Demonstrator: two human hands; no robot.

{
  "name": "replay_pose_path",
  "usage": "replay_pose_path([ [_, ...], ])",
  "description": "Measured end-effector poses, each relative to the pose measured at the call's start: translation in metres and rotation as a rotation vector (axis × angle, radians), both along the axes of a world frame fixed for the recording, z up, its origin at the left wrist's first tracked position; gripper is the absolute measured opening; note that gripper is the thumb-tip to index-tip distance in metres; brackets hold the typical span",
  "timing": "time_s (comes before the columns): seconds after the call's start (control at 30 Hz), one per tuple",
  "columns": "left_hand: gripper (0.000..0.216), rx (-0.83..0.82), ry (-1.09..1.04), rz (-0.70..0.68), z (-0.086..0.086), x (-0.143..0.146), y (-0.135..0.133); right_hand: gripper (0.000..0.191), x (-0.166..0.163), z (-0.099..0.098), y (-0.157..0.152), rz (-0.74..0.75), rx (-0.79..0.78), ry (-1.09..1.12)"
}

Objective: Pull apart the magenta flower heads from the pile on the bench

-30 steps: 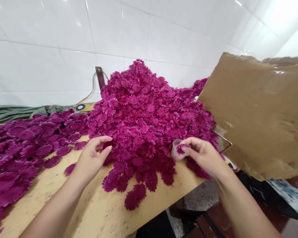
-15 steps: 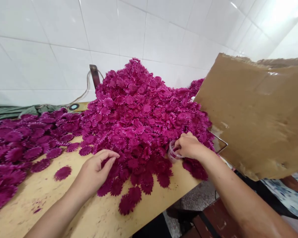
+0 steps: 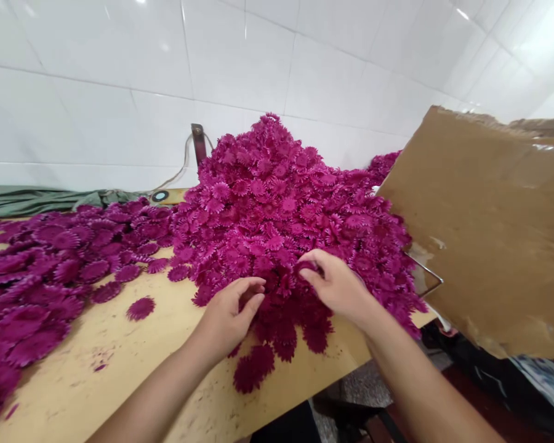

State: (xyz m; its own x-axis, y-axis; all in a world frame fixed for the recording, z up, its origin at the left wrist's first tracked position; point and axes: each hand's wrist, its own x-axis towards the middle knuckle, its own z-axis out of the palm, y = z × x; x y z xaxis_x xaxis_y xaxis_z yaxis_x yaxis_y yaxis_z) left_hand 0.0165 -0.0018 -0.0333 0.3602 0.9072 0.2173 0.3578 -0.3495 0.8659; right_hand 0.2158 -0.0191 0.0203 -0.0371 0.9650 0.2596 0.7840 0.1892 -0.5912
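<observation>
A tall heap of magenta artificial flower pieces (image 3: 268, 203), flat and fringed like daisies, is piled on the table in front of me. My left hand (image 3: 233, 314) is at the heap's near edge, fingers curved and thumb a little apart, with nothing visible between them. To its right, my right hand (image 3: 337, 286) pinches a dark magenta flower piece (image 3: 310, 266) between thumb and fingers, against the front of the heap. The clear plastic cup is hidden behind this hand, apart from perhaps a faint edge. Darker flower pieces (image 3: 253, 368) lie just below my hands.
More flower pieces (image 3: 41, 283) spread across the left of the pale wooden table (image 3: 120, 375). A large cardboard sheet (image 3: 489, 234) leans at the right, beside a thin metal bracket (image 3: 431, 278). Green cloth (image 3: 50, 200) lies along the white tiled wall (image 3: 120, 123).
My right hand has left the cup and moved left over the heap, now pinching a flower piece. My left hand has shifted right, toward it. The view has turned slightly left.
</observation>
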Motion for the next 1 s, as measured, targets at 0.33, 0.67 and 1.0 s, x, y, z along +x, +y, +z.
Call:
replay_pose_path([
  [0.33,0.035,-0.240,-0.327,0.006,0.002,0.014,-0.004,0.031,-0.060,-0.024,0.018,-0.057,-0.068,0.109],
  [0.67,0.033,-0.012,-0.251,0.137,0.003,0.007,0.004,0.009,-0.067,-0.033,0.020,0.156,-0.115,0.374],
  [1.0,0.018,0.350,0.294,0.208,0.018,-0.006,0.001,0.026,-0.066,-0.036,0.014,0.110,-0.091,0.357],
])
